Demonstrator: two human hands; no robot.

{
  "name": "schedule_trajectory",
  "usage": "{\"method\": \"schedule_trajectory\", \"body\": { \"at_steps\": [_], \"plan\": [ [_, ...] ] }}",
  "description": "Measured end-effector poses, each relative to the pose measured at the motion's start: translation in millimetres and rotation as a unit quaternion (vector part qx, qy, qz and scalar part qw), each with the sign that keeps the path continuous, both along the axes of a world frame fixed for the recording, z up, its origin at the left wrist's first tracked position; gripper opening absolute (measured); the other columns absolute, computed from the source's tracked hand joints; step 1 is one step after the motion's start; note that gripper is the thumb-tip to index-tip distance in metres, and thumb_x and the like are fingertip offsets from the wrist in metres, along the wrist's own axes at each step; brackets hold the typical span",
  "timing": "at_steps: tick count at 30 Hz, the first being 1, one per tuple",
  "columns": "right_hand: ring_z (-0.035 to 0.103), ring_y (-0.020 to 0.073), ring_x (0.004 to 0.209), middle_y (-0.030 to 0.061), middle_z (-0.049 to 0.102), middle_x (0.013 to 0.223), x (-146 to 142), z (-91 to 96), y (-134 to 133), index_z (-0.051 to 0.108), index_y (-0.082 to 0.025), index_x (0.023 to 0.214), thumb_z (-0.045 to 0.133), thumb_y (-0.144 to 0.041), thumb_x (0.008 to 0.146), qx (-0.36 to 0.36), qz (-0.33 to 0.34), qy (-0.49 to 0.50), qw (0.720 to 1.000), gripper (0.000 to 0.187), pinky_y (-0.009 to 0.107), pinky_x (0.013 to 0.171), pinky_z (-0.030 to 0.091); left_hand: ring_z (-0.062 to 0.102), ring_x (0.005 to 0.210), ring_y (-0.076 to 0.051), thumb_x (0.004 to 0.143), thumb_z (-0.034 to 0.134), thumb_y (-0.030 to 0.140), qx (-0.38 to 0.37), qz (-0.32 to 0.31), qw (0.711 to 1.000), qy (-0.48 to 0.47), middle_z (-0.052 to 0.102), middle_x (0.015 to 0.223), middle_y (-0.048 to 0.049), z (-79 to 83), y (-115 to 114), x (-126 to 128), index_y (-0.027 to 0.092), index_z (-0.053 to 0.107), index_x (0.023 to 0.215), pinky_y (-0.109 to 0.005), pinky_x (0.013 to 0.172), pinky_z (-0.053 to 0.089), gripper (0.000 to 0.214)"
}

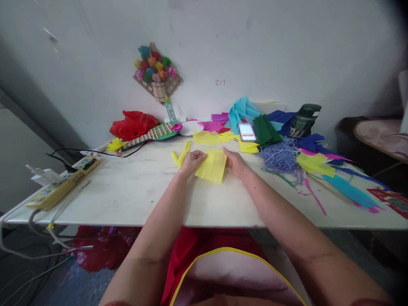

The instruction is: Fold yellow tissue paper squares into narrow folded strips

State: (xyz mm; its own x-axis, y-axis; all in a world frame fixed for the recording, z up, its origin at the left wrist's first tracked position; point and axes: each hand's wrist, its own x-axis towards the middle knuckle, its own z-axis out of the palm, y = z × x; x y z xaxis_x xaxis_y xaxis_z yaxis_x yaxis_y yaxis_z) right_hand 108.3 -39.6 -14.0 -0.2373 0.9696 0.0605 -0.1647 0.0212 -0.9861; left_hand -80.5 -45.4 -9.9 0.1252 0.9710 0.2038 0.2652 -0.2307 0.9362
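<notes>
A square of yellow crepe paper [212,166] is stretched between my two hands, just above the white table [127,191]. My left hand [192,162] pinches its left edge between thumb and fingers. On the opposite edge, my right hand [235,163] grips the sheet, thumb on top and fingers partly hidden behind it. A folded yellow strip [181,154] lies just beyond my left hand. Behind the sheet, more yellow paper [205,137] rests flat on the table.
A yellow power strip [63,182] with cables occupies the left side. A decorated green fan-like craft [162,132] and a red plastic bag [134,124] lie at the back left. Purple yarn [279,155], coloured paper scraps [350,189] and a dark bottle [305,121] are on the right.
</notes>
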Motion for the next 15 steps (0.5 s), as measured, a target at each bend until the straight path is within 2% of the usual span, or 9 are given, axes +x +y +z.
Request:
{"method": "schedule_trajectory", "body": {
  "at_steps": [4,9,12,15],
  "plan": [
    [0.063,0.0207,0.071,0.0078,0.069,0.079,-1,0.1,-2,0.063,-0.016,0.088,0.06,-0.048,0.068,-0.013,0.033,0.026,0.999,0.037,0.03,0.06,0.048,0.048,0.052,-0.009,0.069,0.055,0.049,0.017,0.023,0.999,-0.027,0.056,0.061,0.0013,-2.6,2,3,0.017,0.053,0.077,-0.02,0.047,0.032,0.033],
    [0.064,0.0227,0.077,0.0089,0.069,0.082,-5,-2.7,-6,0.064,-0.015,0.088,0.07,-0.036,0.061,-0.037,0.058,0.039,0.997,0.035,0.034,0.069,0.049,0.041,0.048,-0.008,0.073,0.051,0.048,0.057,0.051,0.997,0.032,0.048,0.054,0.0039,-4.7,2,7,0.019,0.053,0.078,-0.019,0.044,0.026,0.03],
    [0.064,0.0232,0.076,0.0086,0.07,0.08,-7,-6.3,-5,0.065,-0.014,0.087,0.074,-0.029,0.056,-0.032,0.03,0.03,0.999,0.035,0.034,0.069,0.05,0.038,0.047,-0.008,0.073,0.051,0.046,0.058,0.03,0.997,0.046,0.045,0.052,0.0043,-1.6,-3,9,0.019,0.051,0.075,-0.02,0.044,0.025,0.027],
    [0.064,0.0231,0.074,0.0074,0.07,0.078,-7,-8.9,-2,0.066,-0.014,0.085,0.075,-0.025,0.053,-0.023,-0.001,0.015,1.0,0.035,0.034,0.068,0.05,0.041,0.049,-0.009,0.073,0.052,0.045,0.019,-0.008,1.0,0.019,0.046,0.055,0.0036,2.3,-7,11,0.019,0.05,0.072,-0.02,0.045,0.028,0.026]
  ]
}}
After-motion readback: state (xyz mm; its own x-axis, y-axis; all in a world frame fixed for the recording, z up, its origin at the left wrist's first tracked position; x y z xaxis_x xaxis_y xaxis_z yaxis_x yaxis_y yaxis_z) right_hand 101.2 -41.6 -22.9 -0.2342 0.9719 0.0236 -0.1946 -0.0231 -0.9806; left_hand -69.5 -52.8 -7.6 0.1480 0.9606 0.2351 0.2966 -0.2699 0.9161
